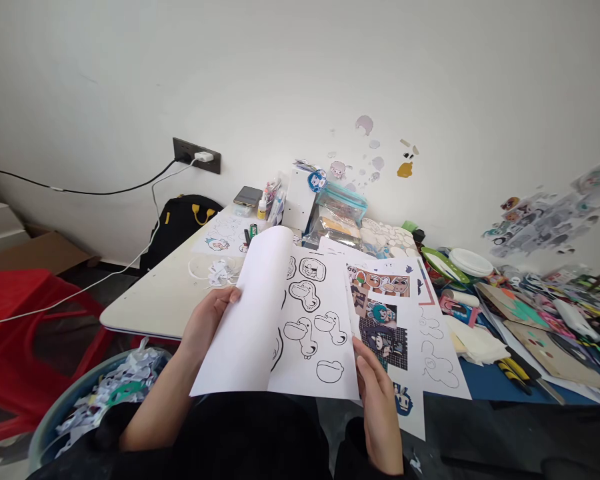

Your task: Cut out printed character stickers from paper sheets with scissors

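Left hand point(207, 321) grips lifted sheet point(253, 313) at edge, right hand point(380, 407) pinches paper stack point(320, 340) corner, above my lap before worktop point(165, 297). Paper light, floppy, creases easily; I hold at margins.

1 head-worn camera faces forward and down, close above the sheets point(300, 313) and table point(155, 300)

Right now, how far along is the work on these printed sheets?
Done, apparently: paper offcuts fill the bin and lie on the white table. In hand: the left hand lifts the top sheet while the right hand pinches the outline sheet beneath. Left: its outlined figures are all uncut, as are the colour prints underneath.
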